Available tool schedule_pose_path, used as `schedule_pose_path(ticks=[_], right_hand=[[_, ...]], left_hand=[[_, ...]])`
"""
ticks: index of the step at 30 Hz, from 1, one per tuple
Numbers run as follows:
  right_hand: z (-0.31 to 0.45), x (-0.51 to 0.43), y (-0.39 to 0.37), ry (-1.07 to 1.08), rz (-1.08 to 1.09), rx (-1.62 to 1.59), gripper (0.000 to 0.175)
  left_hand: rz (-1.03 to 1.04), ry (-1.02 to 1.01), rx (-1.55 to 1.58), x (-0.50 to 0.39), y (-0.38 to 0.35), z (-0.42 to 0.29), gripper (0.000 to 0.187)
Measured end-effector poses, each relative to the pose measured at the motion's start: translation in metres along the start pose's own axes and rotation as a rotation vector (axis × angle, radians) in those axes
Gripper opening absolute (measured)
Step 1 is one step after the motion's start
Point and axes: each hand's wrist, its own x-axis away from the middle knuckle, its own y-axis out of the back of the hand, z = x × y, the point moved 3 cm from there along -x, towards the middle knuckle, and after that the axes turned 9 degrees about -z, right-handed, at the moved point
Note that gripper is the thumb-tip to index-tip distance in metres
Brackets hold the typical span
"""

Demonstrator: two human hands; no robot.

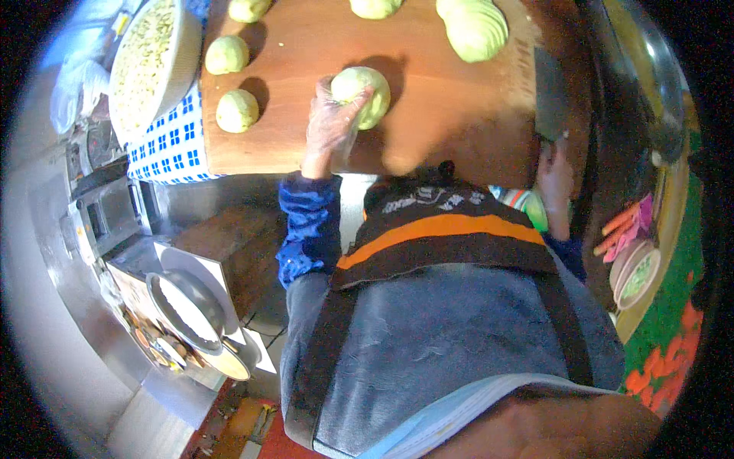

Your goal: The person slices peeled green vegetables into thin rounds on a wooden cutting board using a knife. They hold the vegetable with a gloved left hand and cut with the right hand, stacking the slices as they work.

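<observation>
My left hand (338,123) grips a round, peeled, pale-green vegetable (375,94) against a wooden cutting board (304,28). Its thumb lies across the side of the vegetable. At the board's right edge, in shadow, my right hand (555,172) is closed around the handle of a broad-bladed cleaver (550,97). The blade points away from me, apart from the vegetable. Thin slices of the same vegetable (476,31) lie fanned together at the far right of the board. Two whole round vegetables (227,54) (237,111) sit along the left side, with others at the far edge.
Left of the board, a large pale bowl (186,74) of diced pieces stands over blue-and-white checked cloth (169,152). A metal basin (195,310) is at lower left. To the right are a small bowl with chopped greens (636,281) and several carrots (619,226).
</observation>
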Motion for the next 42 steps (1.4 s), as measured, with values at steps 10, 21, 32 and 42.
schedule_pose_path(ticks=[10, 21, 32, 42], right_hand=[[-0.001, -0.005, -0.02, -0.061, 0.032, -0.267, 0.06], [0.104, 0.016, 0.043, 0.427, 0.422, -0.646, 0.051], [0.149, -0.011, -0.005, 0.958, 0.431, -0.35, 0.054], [0.136, 0.005, 0.089, 1.104, 0.348, 0.067, 0.061]], left_hand=[[0.05, 0.155, -0.312, 0.09, -0.001, 0.015, 0.043], [-0.052, -0.142, 0.292, 0.093, -0.029, 0.037, 0.076], [0.059, -0.854, -0.58, 0.114, -0.035, -0.011, 0.033], [0.094, -0.633, -0.733, 0.095, -0.05, -0.023, 0.022]])
